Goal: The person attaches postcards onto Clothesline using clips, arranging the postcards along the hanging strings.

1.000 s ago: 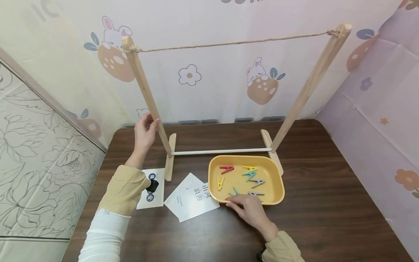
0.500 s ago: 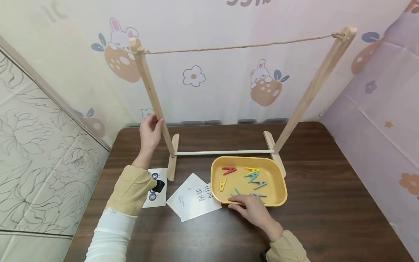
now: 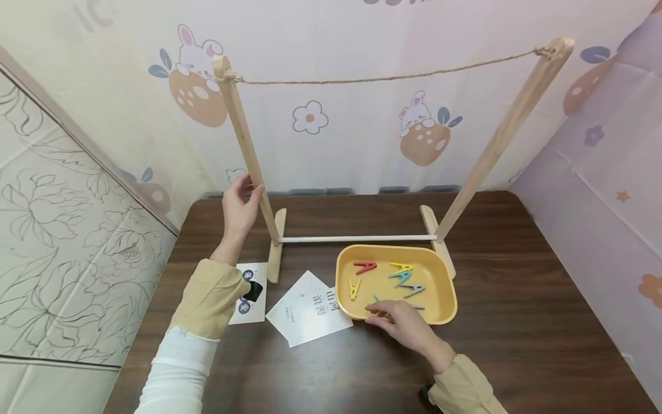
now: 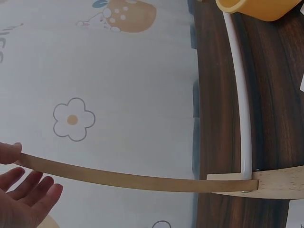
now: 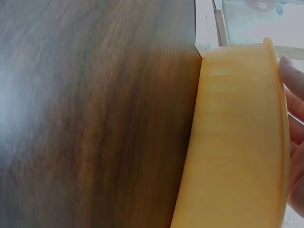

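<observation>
In the head view, my left hand (image 3: pixel 241 214) holds the left post (image 3: pixel 245 144) of a wooden stand, thumb on one side and fingers on the other. The left wrist view shows the thumb (image 4: pixel 9 153) against the post's edge. My right hand (image 3: pixel 405 326) is at the near rim of a yellow plastic tray (image 3: pixel 446 313). Its fingers reach over the rim and its thumb overlaps the rim in the right wrist view. Inside the tray lie several clothespins, among them a red one (image 3: pixel 365 267), a yellow one (image 3: pixel 354 288) and a grey one (image 3: pixel 414 290). The right hand partly hides others.
A twine line (image 3: pixel 341 81) spans the tops of both posts. A white rod (image 3: pixel 357 238) joins the stand's feet. Two overlapping printed cards (image 3: pixel 305 322) lie left of the tray, and another card (image 3: pixel 257 305) is under the left sleeve. Fabric with rabbits hangs behind the wooden table (image 3: pixel 517 345).
The whole head view has shifted slightly. The right fingers reach a little farther over the tray's rim. My left hand stays on the post.
</observation>
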`<state>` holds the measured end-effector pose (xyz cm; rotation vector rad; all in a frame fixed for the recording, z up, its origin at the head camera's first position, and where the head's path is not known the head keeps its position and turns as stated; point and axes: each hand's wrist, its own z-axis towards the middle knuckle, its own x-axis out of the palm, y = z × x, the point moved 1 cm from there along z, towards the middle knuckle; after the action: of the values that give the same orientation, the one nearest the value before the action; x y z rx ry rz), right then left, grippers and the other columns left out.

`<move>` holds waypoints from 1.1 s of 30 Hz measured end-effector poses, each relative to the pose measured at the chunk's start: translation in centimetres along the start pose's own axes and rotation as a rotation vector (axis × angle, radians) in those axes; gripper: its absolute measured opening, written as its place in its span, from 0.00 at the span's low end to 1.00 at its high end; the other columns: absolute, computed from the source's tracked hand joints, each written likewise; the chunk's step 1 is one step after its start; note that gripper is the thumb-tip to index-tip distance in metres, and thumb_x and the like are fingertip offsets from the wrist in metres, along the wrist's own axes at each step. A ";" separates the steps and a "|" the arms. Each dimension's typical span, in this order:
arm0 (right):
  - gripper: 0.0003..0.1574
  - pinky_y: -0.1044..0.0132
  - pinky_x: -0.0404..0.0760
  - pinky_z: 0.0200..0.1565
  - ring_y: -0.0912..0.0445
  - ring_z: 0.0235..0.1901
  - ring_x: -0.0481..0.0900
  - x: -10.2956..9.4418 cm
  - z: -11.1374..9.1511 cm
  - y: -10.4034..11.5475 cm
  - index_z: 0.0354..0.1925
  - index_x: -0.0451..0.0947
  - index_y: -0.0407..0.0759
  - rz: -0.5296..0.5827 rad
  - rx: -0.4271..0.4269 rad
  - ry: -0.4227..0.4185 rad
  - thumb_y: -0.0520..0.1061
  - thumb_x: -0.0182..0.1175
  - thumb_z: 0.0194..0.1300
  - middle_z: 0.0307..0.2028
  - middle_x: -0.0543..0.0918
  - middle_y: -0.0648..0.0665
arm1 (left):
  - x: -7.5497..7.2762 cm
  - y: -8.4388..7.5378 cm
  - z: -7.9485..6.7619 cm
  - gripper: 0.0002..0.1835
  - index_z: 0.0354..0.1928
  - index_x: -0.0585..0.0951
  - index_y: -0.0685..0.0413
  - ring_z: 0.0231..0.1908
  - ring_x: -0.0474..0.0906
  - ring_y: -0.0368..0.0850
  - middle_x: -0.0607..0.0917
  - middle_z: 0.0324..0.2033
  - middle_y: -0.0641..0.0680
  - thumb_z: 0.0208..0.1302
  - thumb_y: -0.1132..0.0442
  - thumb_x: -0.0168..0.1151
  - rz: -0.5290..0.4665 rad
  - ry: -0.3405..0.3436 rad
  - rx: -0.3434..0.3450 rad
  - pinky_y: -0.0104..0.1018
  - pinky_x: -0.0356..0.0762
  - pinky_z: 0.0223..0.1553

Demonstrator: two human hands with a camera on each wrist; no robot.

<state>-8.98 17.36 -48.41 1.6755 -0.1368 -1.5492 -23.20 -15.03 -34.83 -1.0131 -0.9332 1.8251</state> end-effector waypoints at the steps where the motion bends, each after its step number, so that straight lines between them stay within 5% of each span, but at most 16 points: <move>1: 0.21 0.63 0.76 0.35 0.65 0.32 0.76 -0.1 0.0 -0.1 0.41 0.80 0.45 -0.003 0.001 0.002 0.58 0.55 0.58 0.34 0.82 0.53 | 0.0 -0.1 -0.1 0.18 0.52 0.72 0.63 0.45 0.73 0.48 0.78 0.44 0.60 0.59 0.68 0.56 0.005 -0.002 0.000 0.39 0.73 0.39; 10: 0.17 0.62 0.75 0.37 0.62 0.33 0.78 -1.3 0.0 -0.7 0.42 0.80 0.43 -0.061 0.004 -0.043 0.51 0.59 0.57 0.36 0.82 0.50 | -0.1 -0.8 -2.3 0.20 0.52 0.71 0.66 0.48 0.71 0.55 0.75 0.46 0.64 0.58 0.68 0.57 0.072 -0.073 0.007 0.44 0.73 0.42; 21: 0.17 0.62 0.77 0.34 0.54 0.35 0.79 -2.9 0.0 -2.2 0.43 0.79 0.40 -0.128 0.008 -0.047 0.46 0.62 0.55 0.39 0.81 0.47 | 0.8 -0.5 -6.8 0.18 0.49 0.72 0.68 0.42 0.71 0.55 0.74 0.42 0.65 0.56 0.70 0.59 0.058 -0.162 0.001 0.46 0.72 0.38; 33: 0.21 0.61 0.77 0.34 0.49 0.36 0.78 -4.7 0.9 -3.6 0.46 0.74 0.34 -0.215 -0.022 -0.023 0.43 0.63 0.54 0.40 0.78 0.40 | 3.7 -0.3 -11.0 0.17 0.48 0.73 0.65 0.31 0.74 0.46 0.78 0.35 0.59 0.55 0.68 0.60 0.089 0.018 -0.061 0.25 0.70 0.24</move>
<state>-12.41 22.04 -46.95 1.7001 0.0499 -1.7221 -14.55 -9.33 -40.02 -1.1229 -0.9508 1.8672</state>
